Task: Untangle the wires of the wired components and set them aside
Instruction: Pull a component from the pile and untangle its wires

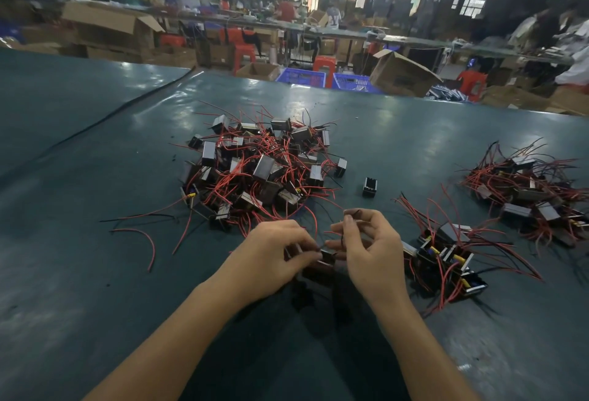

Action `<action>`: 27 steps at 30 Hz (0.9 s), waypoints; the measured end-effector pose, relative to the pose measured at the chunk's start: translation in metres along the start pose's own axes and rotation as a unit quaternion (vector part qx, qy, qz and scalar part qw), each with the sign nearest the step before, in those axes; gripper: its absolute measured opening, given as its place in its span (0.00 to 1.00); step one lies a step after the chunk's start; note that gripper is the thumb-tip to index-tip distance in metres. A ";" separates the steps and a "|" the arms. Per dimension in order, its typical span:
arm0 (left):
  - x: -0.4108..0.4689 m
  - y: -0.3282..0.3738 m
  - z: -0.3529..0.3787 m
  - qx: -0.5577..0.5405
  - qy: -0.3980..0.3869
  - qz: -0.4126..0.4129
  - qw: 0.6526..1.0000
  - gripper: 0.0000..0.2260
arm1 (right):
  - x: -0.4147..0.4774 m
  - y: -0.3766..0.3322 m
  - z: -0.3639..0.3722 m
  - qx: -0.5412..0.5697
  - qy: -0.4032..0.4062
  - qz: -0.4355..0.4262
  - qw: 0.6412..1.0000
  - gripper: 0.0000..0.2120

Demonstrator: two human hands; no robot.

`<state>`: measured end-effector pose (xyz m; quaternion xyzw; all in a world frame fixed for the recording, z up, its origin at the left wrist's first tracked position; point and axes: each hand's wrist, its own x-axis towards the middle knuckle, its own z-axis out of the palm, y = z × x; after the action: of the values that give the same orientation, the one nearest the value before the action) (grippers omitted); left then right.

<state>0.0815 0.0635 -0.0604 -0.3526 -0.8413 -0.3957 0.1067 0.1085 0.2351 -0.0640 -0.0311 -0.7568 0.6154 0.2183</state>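
Wired component [322,266] sits between your hands: left hand [276,250] grips its body, right hand [371,249] pinches its wire [342,239], which runs toward 12 o'clock. The set-aside pile [446,260] lies at 3 o'clock, nearer your right.

The component [323,262] in the grip is black, and its thin wire [342,239] is black too. Beyond the grip, the tangled pile [255,171] mixes black and grey casings with red leads (a few are black). Right of the grip, the sorted group [446,255] shows black housings, yellow and blue touches, and red wires. The table [95,273] is dark teal.
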 end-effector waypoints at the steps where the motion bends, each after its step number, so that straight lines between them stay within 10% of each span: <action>1: 0.000 0.002 0.000 -0.038 0.034 -0.026 0.998 0.02 | 0.000 0.000 -0.001 0.009 0.001 0.003 1.000 0.02; 11: 0.006 0.005 -0.005 -0.219 0.162 -0.200 0.941 0.02 | 0.005 -0.003 -0.001 0.142 -0.022 0.071 0.987 0.04; 27: 0.006 0.013 -0.001 -0.214 0.175 -0.165 0.947 0.03 | -0.007 -0.013 0.006 0.002 -0.045 -0.129 0.991 0.06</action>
<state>0.0862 0.0715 -0.0494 -0.1481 -0.7511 -0.6343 0.1073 0.1154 0.2243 -0.0548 0.0948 -0.7622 0.5845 0.2617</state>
